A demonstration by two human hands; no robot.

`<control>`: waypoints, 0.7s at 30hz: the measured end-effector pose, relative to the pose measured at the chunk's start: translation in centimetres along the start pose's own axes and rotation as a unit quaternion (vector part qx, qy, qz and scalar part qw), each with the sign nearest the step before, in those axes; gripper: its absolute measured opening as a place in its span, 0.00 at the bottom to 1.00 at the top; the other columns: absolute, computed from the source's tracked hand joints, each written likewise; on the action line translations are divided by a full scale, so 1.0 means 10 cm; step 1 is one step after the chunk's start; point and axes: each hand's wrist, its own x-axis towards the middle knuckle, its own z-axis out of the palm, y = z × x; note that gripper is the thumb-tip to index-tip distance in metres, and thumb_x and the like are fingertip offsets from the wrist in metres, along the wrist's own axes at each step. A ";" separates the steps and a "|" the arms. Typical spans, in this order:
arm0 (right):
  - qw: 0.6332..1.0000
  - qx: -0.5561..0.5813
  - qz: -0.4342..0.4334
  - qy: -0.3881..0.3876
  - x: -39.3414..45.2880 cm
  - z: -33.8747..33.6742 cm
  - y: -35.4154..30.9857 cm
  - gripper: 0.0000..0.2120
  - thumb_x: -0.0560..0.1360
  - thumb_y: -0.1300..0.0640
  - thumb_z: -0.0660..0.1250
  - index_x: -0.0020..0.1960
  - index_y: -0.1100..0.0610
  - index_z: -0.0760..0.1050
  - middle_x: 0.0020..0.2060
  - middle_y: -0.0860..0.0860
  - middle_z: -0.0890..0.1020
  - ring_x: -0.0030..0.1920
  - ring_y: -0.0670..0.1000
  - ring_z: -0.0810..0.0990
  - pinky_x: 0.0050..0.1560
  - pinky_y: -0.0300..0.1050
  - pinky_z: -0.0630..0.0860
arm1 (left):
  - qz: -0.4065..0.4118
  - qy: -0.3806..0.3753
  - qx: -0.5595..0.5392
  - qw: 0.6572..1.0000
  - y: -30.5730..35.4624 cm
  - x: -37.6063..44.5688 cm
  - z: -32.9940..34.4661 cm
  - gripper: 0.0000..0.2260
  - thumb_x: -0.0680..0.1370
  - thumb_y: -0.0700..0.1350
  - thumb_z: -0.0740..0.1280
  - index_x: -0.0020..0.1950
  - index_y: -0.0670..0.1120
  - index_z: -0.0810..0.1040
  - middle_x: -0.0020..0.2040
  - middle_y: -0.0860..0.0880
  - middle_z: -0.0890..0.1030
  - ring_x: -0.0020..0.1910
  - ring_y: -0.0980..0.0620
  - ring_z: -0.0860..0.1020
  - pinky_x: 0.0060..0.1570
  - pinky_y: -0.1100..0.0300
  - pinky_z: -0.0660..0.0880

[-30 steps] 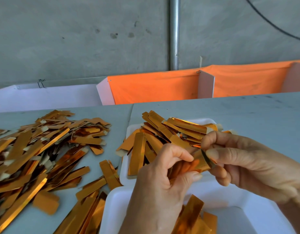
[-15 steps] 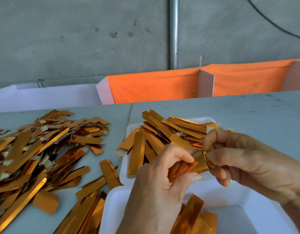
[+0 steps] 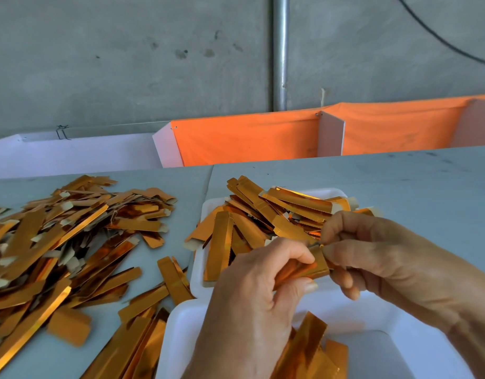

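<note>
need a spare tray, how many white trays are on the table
2. The far tray, heaped with gold strips, lies just behind the near tray at the picture's bottom edge. The loose pile could hide another.

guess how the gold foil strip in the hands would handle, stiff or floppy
Probably light and semi-stiff: the shiny gold foil-faced card strip spans the gap between the left hand and right hand without drooping. Its glossy face likely makes it slippery.
</note>
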 end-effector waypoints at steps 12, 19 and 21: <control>0.999 -0.035 -0.036 0.010 0.03 0.01 0.04 0.07 0.64 0.65 0.67 0.35 0.53 0.77 0.24 0.55 0.73 0.23 0.50 0.71 0.26 0.36 0.70 | 0.071 0.026 0.039 0.996 0.00 0.03 0.02 0.10 0.70 0.45 0.69 0.49 0.55 0.79 0.57 0.61 0.77 0.53 0.59 0.78 0.48 0.56 0.80; 0.998 0.003 -0.060 -0.001 0.03 0.00 0.08 0.02 0.66 0.60 0.69 0.38 0.54 0.78 0.24 0.54 0.74 0.24 0.50 0.71 0.28 0.36 0.71 | 0.064 0.034 0.019 0.997 0.01 0.04 -0.01 0.12 0.71 0.44 0.69 0.52 0.56 0.77 0.60 0.63 0.74 0.53 0.65 0.76 0.49 0.59 0.79; 0.997 0.040 -0.060 -0.022 0.02 -0.03 0.08 0.02 0.67 0.60 0.69 0.40 0.56 0.78 0.25 0.54 0.74 0.24 0.49 0.72 0.27 0.37 0.71 | 0.059 0.032 0.007 0.998 0.01 0.05 -0.02 0.12 0.71 0.45 0.69 0.53 0.56 0.77 0.60 0.64 0.74 0.54 0.66 0.77 0.50 0.64 0.76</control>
